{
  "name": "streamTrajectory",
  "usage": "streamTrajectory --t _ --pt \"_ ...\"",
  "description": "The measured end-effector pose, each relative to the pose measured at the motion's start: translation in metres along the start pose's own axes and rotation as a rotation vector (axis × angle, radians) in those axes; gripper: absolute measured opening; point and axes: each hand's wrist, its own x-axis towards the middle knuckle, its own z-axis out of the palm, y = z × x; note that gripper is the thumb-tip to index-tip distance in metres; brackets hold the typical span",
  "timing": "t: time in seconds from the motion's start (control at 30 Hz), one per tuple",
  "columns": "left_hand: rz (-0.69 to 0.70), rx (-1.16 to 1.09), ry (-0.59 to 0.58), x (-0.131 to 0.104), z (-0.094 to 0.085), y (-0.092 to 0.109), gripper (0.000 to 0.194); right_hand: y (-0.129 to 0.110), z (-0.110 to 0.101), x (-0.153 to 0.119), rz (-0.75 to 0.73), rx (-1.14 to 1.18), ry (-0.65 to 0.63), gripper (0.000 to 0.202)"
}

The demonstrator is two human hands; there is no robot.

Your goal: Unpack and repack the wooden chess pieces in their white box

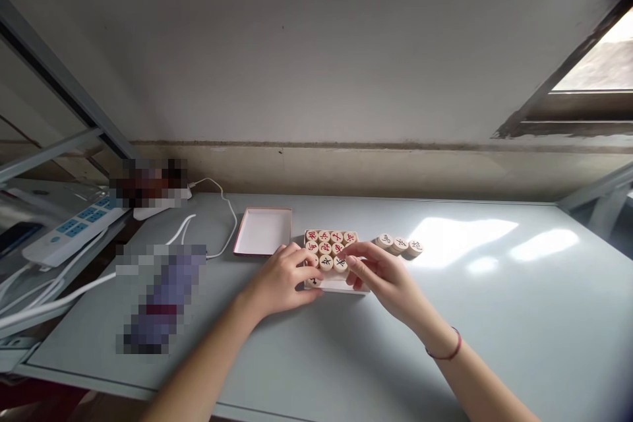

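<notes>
"On the desk, where are the pieces?"

"Mostly in rows in the box. Three loose ones lie just right of it; the lid rests near its left side, hollow up."

"And the fingers?"

"The left hand is at the box's left side, thumb and forefinger apart around the front-left piece. Whether they press on it, I can't tell. The right hand is over the right side, thumb and forefinger tips close together; whether they pinch anything is hidden."

"How would a piece handle?"

"Light, I'd guess, hard and stiff, hardly fragile, maybe a little slippery. Take it by its round side, thumb opposite finger. Handle the box gently; its thin walls may bend."

"Any writing?"

"Chinese characters, red on the back rows, black on the front ones and the loose three. One red mark resembles 马; most are too small to read. No brand shows."
</notes>
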Motion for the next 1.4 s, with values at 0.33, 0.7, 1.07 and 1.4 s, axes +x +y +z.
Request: streamTrajectory --t 0.33,0.7,1.07,1.4 --pt "-0.014 0.052 -0.019 -0.001 -0.001 0.000 0.012 -0.002 0.011 -0.004 -0.194 -0.221 0.005 0.022" --pt "-0.092 -0.005 -0.042 -0.002 -0.015 -0.007 0.044 0.014 0.046 -0.002 -0.528 -0.801 0.106 0.016" --pt "-0.073 -0.036 -0.015 -0.001 -0.011 -0.001 0.033 0.011 0.046 -0.007 -0.447 -0.840 0.012 0.018" --pt "-0.085 -0.104 0.005 0.000 -0.006 0.001 0.034 0.005 0.030 -0.004 -0.396 -0.807 0.072 0.016"
